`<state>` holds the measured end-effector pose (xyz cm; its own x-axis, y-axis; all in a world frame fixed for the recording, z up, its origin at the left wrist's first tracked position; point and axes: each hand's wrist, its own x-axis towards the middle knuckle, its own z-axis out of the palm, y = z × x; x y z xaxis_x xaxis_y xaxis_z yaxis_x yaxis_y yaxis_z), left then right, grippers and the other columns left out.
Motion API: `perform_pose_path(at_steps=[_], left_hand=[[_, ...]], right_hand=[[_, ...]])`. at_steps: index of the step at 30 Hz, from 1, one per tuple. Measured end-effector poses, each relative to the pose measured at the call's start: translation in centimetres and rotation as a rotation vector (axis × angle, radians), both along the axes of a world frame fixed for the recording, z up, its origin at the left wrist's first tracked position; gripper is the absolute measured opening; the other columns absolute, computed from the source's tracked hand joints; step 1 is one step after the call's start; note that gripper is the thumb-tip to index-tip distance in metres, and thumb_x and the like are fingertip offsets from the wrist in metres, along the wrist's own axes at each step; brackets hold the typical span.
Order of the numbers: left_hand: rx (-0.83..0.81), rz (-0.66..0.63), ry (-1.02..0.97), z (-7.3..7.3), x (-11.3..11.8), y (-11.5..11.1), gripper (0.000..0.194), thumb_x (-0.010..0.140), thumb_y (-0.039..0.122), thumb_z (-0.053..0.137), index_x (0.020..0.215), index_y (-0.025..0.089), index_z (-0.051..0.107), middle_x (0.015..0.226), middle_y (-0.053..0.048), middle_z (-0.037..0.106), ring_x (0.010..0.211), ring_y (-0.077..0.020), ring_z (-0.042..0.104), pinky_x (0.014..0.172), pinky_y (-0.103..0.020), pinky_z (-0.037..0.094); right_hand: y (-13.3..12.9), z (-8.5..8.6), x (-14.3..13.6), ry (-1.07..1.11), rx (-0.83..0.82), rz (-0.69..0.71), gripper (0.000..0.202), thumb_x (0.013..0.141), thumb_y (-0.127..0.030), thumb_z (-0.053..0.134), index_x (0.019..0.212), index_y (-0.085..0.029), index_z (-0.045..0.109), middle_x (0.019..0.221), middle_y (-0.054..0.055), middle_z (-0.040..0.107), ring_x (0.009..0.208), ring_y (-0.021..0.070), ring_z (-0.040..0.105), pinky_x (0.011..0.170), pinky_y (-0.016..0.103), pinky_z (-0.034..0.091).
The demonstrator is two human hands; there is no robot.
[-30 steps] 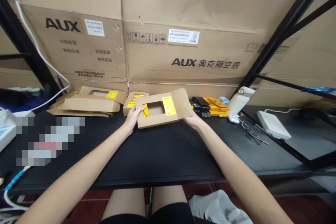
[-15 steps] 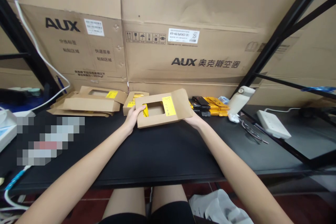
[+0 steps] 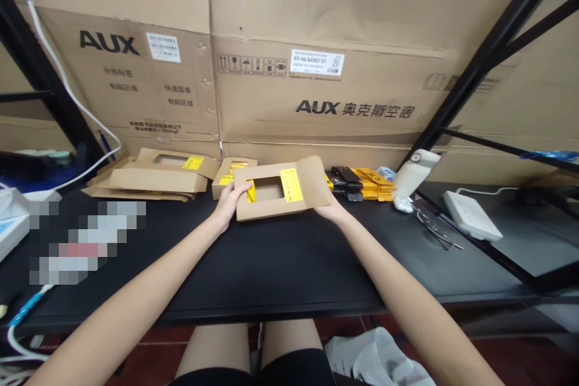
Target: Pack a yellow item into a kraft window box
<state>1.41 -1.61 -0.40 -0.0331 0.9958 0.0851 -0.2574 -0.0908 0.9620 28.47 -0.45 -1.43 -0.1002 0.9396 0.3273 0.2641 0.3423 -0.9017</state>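
Gripping a brown windowed box (image 3: 266, 210) with yellow label (image 3: 291, 185), left fingers (image 3: 243, 187) curl closed; right hand's (image 3: 330, 208) closure is unclear.

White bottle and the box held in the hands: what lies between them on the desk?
In the head view, black packets, orange packets and a small pale item lie between the bottle and box.

The cardboard backdrop (image 3: 362, 24) reads "AUX 奥克斯空调", its white label (image 3: 312, 62) "25".
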Motion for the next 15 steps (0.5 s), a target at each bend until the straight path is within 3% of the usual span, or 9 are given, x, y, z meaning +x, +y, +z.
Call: perform_pose_path(at_steps=[8, 15], left_hand=[[0.011, 0.013, 0.006, -0.05, 0.06, -0.01, 0.051, 0.064, 0.042, 0.075, 0.107, 0.015, 0.067, 0.112, -0.008, 0.071, 0.109, -0.0292, 0.063, 0.094, -0.038, 0.048], [0.02, 0.017, -0.019, 0.19, 0.17, -0.16, 0.051, 0.063, 0.041, 0.075, 0.106, 0.015, 0.067, 0.109, -0.008, 0.071, 0.106, -0.0293, 0.064, 0.094, -0.039, 0.049]], right_hand=[[-0.15, 0.07, -0.19, -0.068, 0.02, -0.02, 0.082, 0.063, -0.054, 0.076, 0.132, -0.016, 0.053, 0.141, 0.016, 0.049, 0.131, 0.0311, 0.048, 0.113, 0.049, 0.035], [-0.13, 0.84, -0.58, -0.001, 0.122, 0.004, 0.066, 0.057, -0.054, 0.079, 0.111, -0.02, 0.065, 0.117, 0.013, 0.067, 0.108, 0.0292, 0.064, 0.101, 0.048, 0.048]])
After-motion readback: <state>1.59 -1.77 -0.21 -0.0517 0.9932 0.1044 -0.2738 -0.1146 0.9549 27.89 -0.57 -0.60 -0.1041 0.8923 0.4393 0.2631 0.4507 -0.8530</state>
